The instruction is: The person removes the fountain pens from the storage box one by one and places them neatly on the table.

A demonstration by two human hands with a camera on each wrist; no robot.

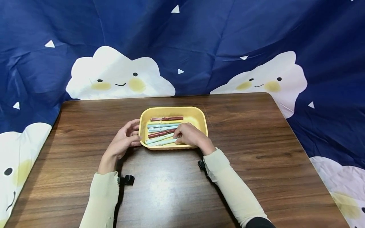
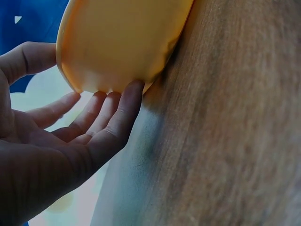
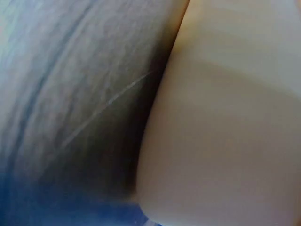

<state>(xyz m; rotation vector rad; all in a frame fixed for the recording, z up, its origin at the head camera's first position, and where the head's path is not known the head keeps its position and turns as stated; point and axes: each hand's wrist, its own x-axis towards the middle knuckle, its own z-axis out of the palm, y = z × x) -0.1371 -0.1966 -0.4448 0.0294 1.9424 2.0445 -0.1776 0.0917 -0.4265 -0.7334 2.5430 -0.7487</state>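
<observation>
A yellow plastic basket (image 1: 199, 122) stands on the table with several pens lying crosswise inside. Toward its far side is a red pen (image 1: 171, 119); light blue pens (image 1: 163, 125) and a dark red pen (image 1: 161, 133) lie nearer. My left hand (image 1: 122, 139) holds the basket's left end, thumb at the rim and fingers against the outer wall, as the left wrist view shows. Reaching over the near right rim, my right hand (image 1: 190, 135) pinches the right end of a pale mint pen (image 1: 162, 142) nearest me. Its fingertips are partly hidden. The right wrist view has only the basket wall (image 3: 221, 132), blurred.
The brown wooden table (image 1: 256, 142) extends on all sides of the basket. Behind and beside it hangs a dark blue curtain (image 1: 194, 38) printed with white clouds. A small black wrist camera (image 1: 129, 180) sits inside the left wrist, another (image 1: 201, 164) at the right.
</observation>
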